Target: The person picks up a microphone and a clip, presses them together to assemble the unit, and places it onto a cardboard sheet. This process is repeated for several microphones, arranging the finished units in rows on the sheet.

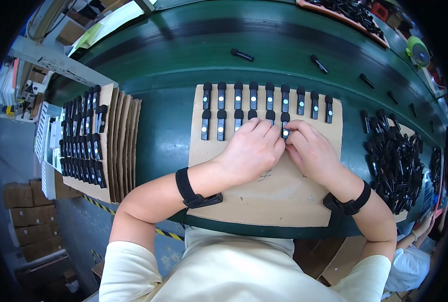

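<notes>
On a cardboard sheet [254, 201] in front of me, small black clip-on microphones [253, 94] with foam tops and round pale dots stand in two rows. The fingers of my right hand [312, 151] pinch the last microphone [285, 119] of the lower row, near its bottom end. Right beside it, my left hand [251, 151] has its fingers bent and pressed together, partly covering neighbouring microphones. Whatever its fingertips hold is hidden. Each wrist wears a black strap.
At left, cardboard sheets [123, 146] stand stacked, more microphones [78, 146] laid out on top. A heap of loose microphones [397, 166] lies at right. Several single microphones [242, 55] lie along the green belt [193, 45] beyond. Another person [410, 264] is at the lower right.
</notes>
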